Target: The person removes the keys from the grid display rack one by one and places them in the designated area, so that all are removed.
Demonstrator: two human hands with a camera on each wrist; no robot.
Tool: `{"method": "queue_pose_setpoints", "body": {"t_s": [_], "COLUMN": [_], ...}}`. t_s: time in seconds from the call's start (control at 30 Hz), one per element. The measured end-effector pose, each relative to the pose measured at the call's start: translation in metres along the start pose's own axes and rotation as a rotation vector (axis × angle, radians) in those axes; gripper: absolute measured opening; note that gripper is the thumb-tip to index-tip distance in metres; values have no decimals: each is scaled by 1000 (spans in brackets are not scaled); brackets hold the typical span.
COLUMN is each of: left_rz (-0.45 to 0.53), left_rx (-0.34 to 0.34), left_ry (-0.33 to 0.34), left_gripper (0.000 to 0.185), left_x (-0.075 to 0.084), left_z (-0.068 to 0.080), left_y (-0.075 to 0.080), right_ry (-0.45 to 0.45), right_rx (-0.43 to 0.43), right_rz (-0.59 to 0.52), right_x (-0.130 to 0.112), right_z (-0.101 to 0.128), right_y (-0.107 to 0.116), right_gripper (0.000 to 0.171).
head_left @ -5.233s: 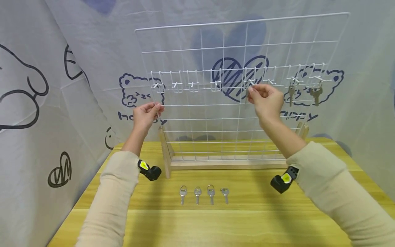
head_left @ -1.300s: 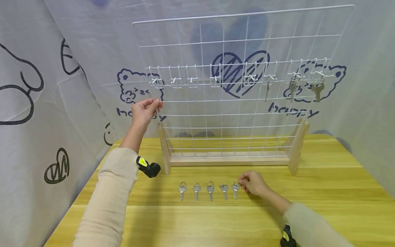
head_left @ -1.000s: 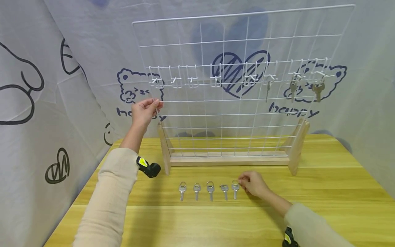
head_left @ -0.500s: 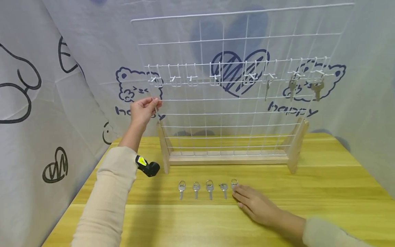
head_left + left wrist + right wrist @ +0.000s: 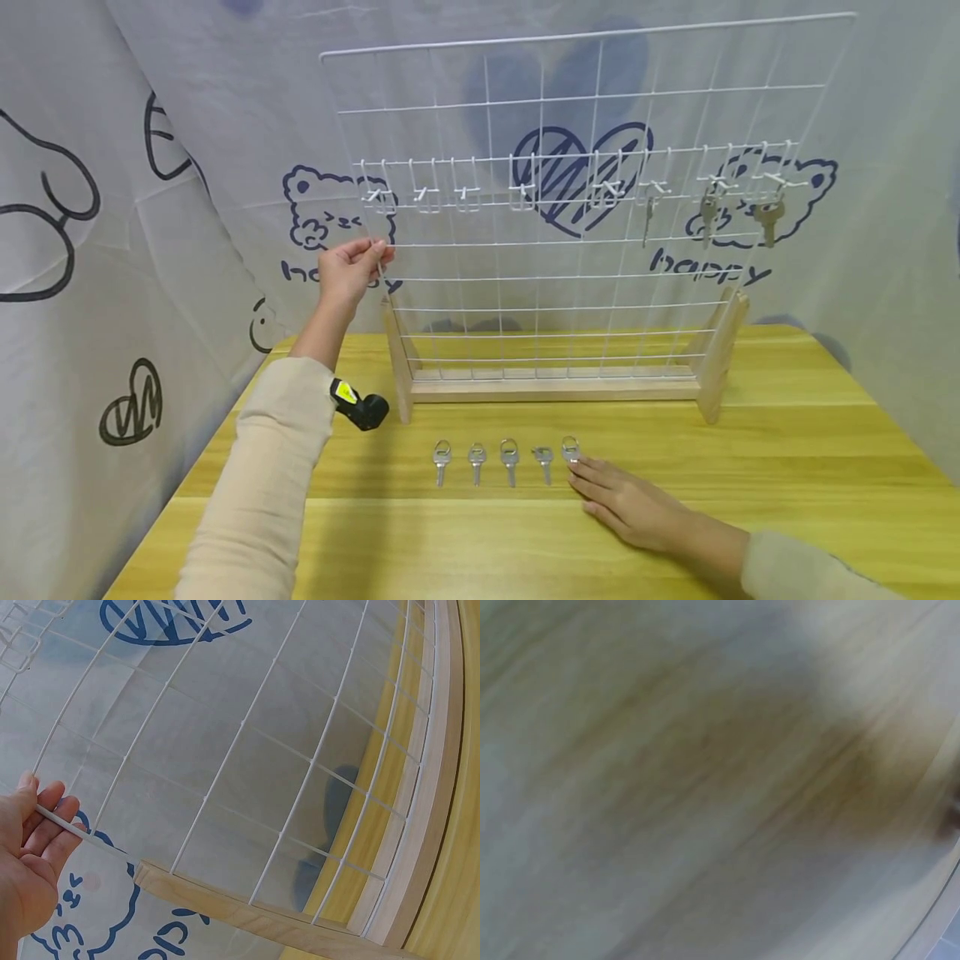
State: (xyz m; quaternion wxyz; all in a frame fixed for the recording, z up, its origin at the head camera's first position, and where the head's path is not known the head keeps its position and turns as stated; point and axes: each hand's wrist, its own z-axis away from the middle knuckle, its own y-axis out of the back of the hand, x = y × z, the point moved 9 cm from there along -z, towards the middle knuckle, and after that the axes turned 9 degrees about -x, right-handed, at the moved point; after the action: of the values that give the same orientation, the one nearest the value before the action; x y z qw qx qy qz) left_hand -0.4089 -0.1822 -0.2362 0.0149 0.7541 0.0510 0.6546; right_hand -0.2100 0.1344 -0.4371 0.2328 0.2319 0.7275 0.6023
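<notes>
A white wire grid (image 5: 540,275) stands upright in a wooden base (image 5: 555,388) on the yellow table (image 5: 787,467). My left hand (image 5: 372,249) pinches the grid's left edge wire; in the left wrist view the fingers (image 5: 52,814) curl over that grid wire (image 5: 247,817). Three keys (image 5: 707,213) hang from hooks at the grid's upper right. Several keys (image 5: 510,458) lie in a row in front of the base. My right hand (image 5: 585,485) lies flat on the table with straight fingers, its fingertips at the rightmost key (image 5: 571,451). The right wrist view is a blur of wood.
Several white hooks (image 5: 467,197) along the grid's middle row carry nothing. Printed grey cloth (image 5: 150,208) closes in the left side and the back. Bare table stretches to the right of the base and in front of the key row.
My right hand came down from the hooks and set a fifth key at the row's right end. It then flattened onto the table beside that key. The left hand kept its hold.
</notes>
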Motion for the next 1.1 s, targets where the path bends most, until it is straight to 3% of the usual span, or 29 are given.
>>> {"method": "queue_pose_setpoints", "body": {"t_s": [0.17,0.37,0.6,0.87,1.1], "left_rz": [-1,0,-11,4,7], "left_rx": [-4,-10,-19,-32,-61], "left_ry": [2,12,34,24,7], "left_gripper": [32,34,33,34,37], "left_x": [1,2,1,0,2], "left_z": [0,1,3,3,2], "left_y": [-1,-2,-2,-3,-4], "right_ry": [-33,-118,-144,-190,-232], "right_rx": [67,290,488,641,829], "right_rz": [-76,-174,-182,-188,-212], "right_x": [4,26,51,62,72], "right_z": [-2,-9,-16,-20,-17], "right_y": [18,74,127,181,223], "right_gripper": [35,29,31,28,21]}}
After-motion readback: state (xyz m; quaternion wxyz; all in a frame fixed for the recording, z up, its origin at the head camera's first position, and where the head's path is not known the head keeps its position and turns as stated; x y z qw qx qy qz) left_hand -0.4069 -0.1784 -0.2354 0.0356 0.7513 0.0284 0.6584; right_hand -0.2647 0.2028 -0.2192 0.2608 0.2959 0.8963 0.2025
